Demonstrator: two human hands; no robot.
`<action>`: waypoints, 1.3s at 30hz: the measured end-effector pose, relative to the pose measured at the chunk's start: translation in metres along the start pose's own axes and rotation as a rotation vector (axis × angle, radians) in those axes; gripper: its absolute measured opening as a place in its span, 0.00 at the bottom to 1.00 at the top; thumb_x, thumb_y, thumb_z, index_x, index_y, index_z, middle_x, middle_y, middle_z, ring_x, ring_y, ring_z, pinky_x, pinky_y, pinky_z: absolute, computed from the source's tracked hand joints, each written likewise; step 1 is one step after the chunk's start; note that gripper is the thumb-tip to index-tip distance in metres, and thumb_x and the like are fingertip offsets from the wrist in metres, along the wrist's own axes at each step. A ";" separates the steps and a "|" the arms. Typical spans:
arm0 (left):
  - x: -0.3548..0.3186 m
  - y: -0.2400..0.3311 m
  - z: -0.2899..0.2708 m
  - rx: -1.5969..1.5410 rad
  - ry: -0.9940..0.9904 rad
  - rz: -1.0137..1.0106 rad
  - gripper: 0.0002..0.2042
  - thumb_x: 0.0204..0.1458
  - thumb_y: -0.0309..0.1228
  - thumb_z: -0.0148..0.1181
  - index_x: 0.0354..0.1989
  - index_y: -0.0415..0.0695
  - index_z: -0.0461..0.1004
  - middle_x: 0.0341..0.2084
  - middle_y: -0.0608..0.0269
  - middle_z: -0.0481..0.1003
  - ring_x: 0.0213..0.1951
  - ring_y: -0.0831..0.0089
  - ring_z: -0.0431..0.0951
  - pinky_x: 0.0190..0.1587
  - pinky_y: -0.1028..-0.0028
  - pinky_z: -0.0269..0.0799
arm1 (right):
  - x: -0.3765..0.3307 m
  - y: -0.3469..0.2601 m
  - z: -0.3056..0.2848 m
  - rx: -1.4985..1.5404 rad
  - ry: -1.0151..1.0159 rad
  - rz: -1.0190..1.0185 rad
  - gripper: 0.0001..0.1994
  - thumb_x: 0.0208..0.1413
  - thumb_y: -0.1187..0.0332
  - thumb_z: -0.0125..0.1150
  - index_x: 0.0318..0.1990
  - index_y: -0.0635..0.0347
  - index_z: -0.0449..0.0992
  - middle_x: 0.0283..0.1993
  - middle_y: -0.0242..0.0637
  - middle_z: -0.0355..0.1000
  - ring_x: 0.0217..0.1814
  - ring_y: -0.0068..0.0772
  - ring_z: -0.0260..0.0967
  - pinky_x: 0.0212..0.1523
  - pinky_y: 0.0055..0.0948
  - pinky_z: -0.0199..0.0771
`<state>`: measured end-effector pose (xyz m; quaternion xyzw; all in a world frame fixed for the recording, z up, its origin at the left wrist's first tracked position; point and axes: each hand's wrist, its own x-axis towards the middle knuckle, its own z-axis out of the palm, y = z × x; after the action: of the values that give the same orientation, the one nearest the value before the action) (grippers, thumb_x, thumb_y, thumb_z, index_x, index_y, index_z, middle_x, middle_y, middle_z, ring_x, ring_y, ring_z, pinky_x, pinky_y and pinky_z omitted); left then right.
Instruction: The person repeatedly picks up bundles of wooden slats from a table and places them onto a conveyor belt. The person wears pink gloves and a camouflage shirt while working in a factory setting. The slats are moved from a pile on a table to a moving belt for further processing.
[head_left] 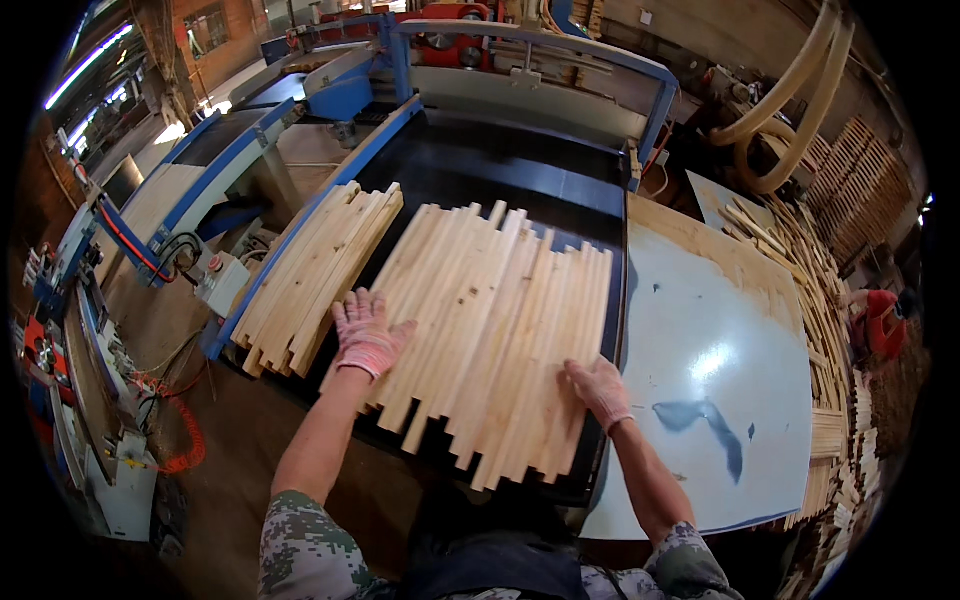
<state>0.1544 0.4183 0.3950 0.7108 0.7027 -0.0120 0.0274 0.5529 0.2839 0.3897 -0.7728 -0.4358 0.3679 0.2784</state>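
A wide set of pale wood strips (480, 310), lying side by side with uneven ends, covers the middle of a black conveyor belt (480, 150). Against its left edge rests my left hand (367, 332) in a pinkish glove, fingers spread and thumb over the strips. My right hand (598, 390), also gloved, lies at the right edge, its extended fingertips touching the outer strips. A narrower set of wood strips (320, 270) sits further left, along the blue side rail, with a dark gap between the two sets.
A blue frame (530, 35) spans the belt's far end. To the right stands a pale blue-grey sheet-topped table (715, 350), with heaped wood strips (815, 300) beyond. A control box (222, 280) and another conveyor (225, 135) are left. Far right, a person in red (882, 325) bends.
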 end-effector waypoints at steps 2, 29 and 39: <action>0.021 -0.043 0.015 -0.022 0.090 -0.014 0.49 0.63 0.68 0.46 0.83 0.43 0.51 0.82 0.43 0.48 0.83 0.44 0.43 0.82 0.46 0.27 | 0.015 -0.023 0.040 -0.029 0.036 -0.031 0.31 0.57 0.44 0.66 0.55 0.65 0.82 0.53 0.54 0.83 0.60 0.54 0.81 0.62 0.46 0.77; -0.236 0.249 0.034 -1.579 -0.898 0.991 0.28 0.70 0.47 0.55 0.65 0.32 0.75 0.58 0.44 0.80 0.59 0.54 0.81 0.64 0.51 0.77 | -0.355 0.264 0.013 0.951 -0.318 0.036 0.20 0.70 0.56 0.59 0.61 0.59 0.78 0.34 0.26 0.66 0.35 0.19 0.62 0.35 0.25 0.67; -0.499 0.446 0.193 -0.562 -1.589 0.973 0.27 0.65 0.41 0.66 0.65 0.34 0.77 0.54 0.50 0.83 0.53 0.64 0.82 0.60 0.67 0.76 | -0.608 0.550 0.061 0.818 0.477 0.976 0.30 0.65 0.44 0.59 0.54 0.66 0.82 0.48 0.50 0.83 0.50 0.53 0.80 0.56 0.44 0.77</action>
<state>0.5986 -0.0954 0.2402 0.6757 0.0862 -0.3076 0.6643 0.5486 -0.4990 0.1401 -0.7736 0.2102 0.4061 0.4387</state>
